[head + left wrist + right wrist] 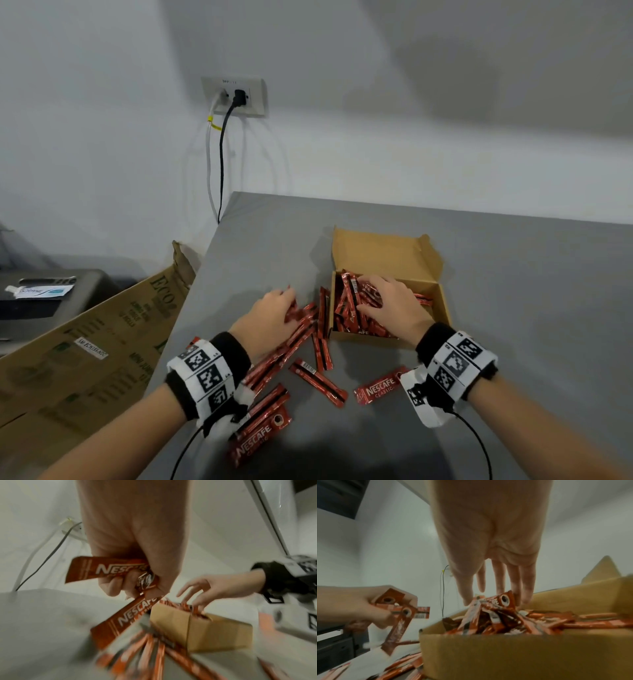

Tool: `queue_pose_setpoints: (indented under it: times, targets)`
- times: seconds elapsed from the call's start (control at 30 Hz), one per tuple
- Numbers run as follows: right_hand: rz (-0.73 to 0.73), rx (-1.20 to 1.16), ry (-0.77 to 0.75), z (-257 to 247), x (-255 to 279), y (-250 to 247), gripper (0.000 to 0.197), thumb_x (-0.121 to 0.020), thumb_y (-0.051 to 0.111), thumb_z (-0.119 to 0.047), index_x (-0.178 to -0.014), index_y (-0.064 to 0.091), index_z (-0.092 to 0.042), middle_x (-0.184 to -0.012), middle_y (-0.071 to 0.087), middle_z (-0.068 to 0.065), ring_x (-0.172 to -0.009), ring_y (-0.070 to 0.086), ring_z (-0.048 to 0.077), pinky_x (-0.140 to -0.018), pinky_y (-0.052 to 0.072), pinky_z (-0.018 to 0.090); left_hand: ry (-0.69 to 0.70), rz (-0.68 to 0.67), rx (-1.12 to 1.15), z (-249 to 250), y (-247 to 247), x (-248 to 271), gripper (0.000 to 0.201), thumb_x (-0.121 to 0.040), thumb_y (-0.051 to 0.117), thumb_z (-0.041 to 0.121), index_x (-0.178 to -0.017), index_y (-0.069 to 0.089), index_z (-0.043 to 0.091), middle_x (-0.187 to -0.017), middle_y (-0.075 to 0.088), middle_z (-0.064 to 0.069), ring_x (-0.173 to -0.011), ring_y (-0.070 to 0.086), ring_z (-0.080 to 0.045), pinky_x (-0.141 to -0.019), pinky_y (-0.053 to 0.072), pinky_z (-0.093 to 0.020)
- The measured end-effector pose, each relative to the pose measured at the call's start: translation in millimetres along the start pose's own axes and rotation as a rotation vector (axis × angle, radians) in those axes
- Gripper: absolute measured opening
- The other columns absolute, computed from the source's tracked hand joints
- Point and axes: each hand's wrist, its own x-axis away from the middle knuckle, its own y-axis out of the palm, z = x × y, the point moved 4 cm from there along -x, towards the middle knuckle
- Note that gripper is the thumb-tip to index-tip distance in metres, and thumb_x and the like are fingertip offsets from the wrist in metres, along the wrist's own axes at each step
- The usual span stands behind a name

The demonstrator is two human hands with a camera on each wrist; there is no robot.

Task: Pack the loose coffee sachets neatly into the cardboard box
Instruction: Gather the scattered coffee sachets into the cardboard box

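An open brown cardboard box (438,301) (214,631) (488,655) stands on the grey table, holding a heap of red coffee sachets (356,305) (505,619). My right hand (387,305) (494,592) reaches into the box, its straight fingers resting on the top of the heap. My left hand (274,315) (130,582), just left of the box, grips a few red sachets (106,568) (397,609). Several loose sachets (318,380) lie scattered on the table in front of the box.
The table (531,308) ends at the left, where a large flattened carton (96,342) leans. Cables hang from a wall socket (236,96) behind the table's back left corner. A dark unit (44,294) sits at far left.
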Motion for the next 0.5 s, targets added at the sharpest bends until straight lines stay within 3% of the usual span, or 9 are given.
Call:
queue_pose_setpoints:
  times: [0.07, 0.13, 0.17, 0.23, 0.3, 0.4, 0.5]
  targets:
    - [0.036, -0.021, -0.041, 4.5, 8.3, -9.8, 0.042, -0.087, 0.063, -0.030, -0.126, 0.050, -0.023, -0.122, 0.055, -0.004, -0.113, 0.050, 0.011, -0.097, 0.041, 0.025, 0.031, 0.071, 0.039, 9.6, -17.1, -4.8, 0.014, -0.091, 0.052, 0.014, -0.084, 0.040, 0.016, -0.084, 0.045, 0.001, -0.072, 0.044, -0.014, -0.064, 0.034, -0.021]
    - [0.090, 0.019, -0.136, 3.9, 20.7, -19.5, 0.031, -0.084, 0.066, -0.030, -0.114, 0.057, -0.023, -0.108, 0.056, -0.010, -0.098, 0.052, 0.003, -0.087, 0.043, 0.019, 0.077, 0.136, 0.092, 23.4, -33.2, -9.1, 0.017, -0.090, 0.053, 0.012, -0.079, 0.041, 0.016, -0.082, 0.047, 0.000, -0.069, 0.044, -0.014, -0.062, 0.037, -0.021]
    - [0.065, 0.027, -0.205, 1.4, 27.8, -21.0, 0.025, -0.082, 0.068, -0.029, -0.105, 0.061, -0.023, -0.097, 0.055, -0.013, -0.086, 0.051, -0.002, -0.078, 0.044, 0.016, 0.103, 0.158, 0.113, 31.4, -39.9, -11.8, 0.019, -0.089, 0.053, 0.010, -0.076, 0.041, 0.017, -0.081, 0.047, 0.001, -0.068, 0.044, -0.014, -0.060, 0.037, -0.019]
    - [-0.131, 0.035, -0.296, -3.4, 43.2, -14.1, 0.020, -0.081, 0.070, -0.027, -0.099, 0.064, -0.021, -0.085, 0.052, -0.017, -0.068, 0.048, -0.007, -0.065, 0.040, 0.011, 0.159, 0.201, 0.154, 48.6, -48.9, -19.5, 0.023, -0.089, 0.054, 0.009, -0.074, 0.040, 0.020, -0.077, 0.045, 0.004, -0.064, 0.042, -0.009, -0.056, 0.033, -0.016]
    - [-0.355, 0.123, -0.294, -1.6, 55.8, 3.7, 0.029, -0.082, 0.068, -0.028, -0.110, 0.062, -0.021, -0.097, 0.054, -0.014, -0.075, 0.048, -0.009, -0.070, 0.040, 0.007, 0.225, 0.222, 0.186, 66.8, -49.1, -27.7, 0.020, -0.089, 0.054, 0.011, -0.078, 0.040, 0.020, -0.078, 0.043, 0.008, -0.062, 0.039, -0.005, -0.055, 0.035, -0.013]
    - [-0.461, 0.256, -0.264, 8.3, 65.2, 27.0, 0.042, -0.084, 0.066, -0.028, -0.123, 0.055, -0.021, -0.120, 0.053, -0.007, -0.105, 0.051, 0.003, -0.093, 0.042, 0.018, 0.357, 0.101, 0.102, 91.1, -23.8, -38.9, 0.012, -0.091, 0.051, 0.010, -0.089, 0.042, 0.017, -0.088, 0.043, 0.006, -0.065, 0.038, -0.002, -0.059, 0.037, -0.011]
    - [-0.486, 0.274, -0.217, 14.3, 66.5, 37.6, 0.032, -0.083, 0.066, -0.024, -0.113, 0.059, -0.018, -0.110, 0.051, -0.005, -0.097, 0.053, 0.010, -0.085, 0.042, 0.019, 0.462, -0.027, -0.039, 96.7, 3.4, -47.3, 0.013, -0.092, 0.047, 0.006, -0.104, 0.049, 0.008, -0.099, 0.048, -0.003, -0.075, 0.047, -0.010, -0.069, 0.044, -0.021]
